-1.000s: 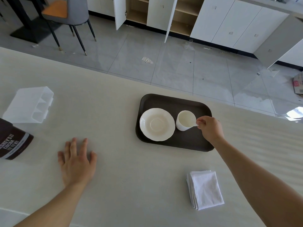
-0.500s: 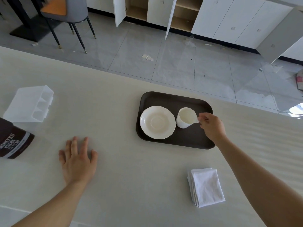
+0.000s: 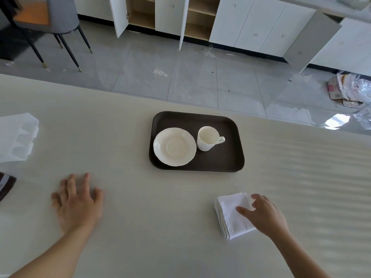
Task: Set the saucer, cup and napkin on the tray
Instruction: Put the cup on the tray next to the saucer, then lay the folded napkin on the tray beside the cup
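Note:
A dark brown tray (image 3: 224, 159) lies in the middle of the cream table. On its left half rests a white saucer (image 3: 174, 146), and a white cup (image 3: 207, 138) stands upright beside it, handle pointing right. A folded white napkin (image 3: 230, 215) lies on the table in front of the tray's right corner. My right hand (image 3: 263, 213) hovers over the napkin's right edge, fingers spread, thumb across the cloth, gripping nothing. My left hand (image 3: 78, 201) rests flat on the table at the left, fingers apart.
A translucent white divided container (image 3: 17, 137) sits at the table's left edge, with a brown cocoa package (image 3: 6, 186) in front of it. The table's far edge (image 3: 128, 93) runs just behind the tray; beyond it are floor, a chair and cabinets.
My right hand let go of the cup's handle and moved back toward me onto the napkin. The cup stays on the tray. My left hand has hardly moved.

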`<state>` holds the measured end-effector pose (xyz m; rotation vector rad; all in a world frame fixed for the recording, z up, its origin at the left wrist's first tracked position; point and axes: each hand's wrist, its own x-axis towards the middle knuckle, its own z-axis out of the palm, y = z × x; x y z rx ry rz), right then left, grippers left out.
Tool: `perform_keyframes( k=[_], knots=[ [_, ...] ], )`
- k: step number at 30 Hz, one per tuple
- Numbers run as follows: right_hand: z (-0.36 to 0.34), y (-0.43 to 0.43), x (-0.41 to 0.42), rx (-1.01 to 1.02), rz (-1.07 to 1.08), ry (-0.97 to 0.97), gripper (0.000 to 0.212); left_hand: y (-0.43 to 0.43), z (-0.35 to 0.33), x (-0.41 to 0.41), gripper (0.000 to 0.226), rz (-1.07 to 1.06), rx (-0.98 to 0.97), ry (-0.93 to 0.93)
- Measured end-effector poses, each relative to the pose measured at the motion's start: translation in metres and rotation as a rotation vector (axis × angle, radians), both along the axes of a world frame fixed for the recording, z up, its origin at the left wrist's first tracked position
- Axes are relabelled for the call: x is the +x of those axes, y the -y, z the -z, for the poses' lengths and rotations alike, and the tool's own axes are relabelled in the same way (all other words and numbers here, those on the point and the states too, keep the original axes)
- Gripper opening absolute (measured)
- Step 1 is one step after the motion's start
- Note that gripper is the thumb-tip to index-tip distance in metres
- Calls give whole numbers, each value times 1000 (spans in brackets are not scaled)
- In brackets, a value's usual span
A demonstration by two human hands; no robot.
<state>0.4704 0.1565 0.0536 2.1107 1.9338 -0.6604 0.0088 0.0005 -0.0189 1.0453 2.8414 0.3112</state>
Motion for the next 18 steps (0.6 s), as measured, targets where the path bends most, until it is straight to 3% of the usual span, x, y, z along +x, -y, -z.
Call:
perform_keyframes(
  k=[5, 10, 15, 18],
  knots=[
    [4, 13, -18, -57, 24, 60, 73, -1, -5, 2, 71, 1, 7, 16],
    [3, 9, -24, -65, 147, -13, 61, 0, -6, 3, 69, 15, 21, -3],
    [2, 11, -22, -3, 315, -397, 23, 0, -5, 3, 69, 11, 31, -5],
    [-14, 2, -18, 21, 384, -593, 15, 0, -3, 2, 69, 13, 41, -11]
  ],
)
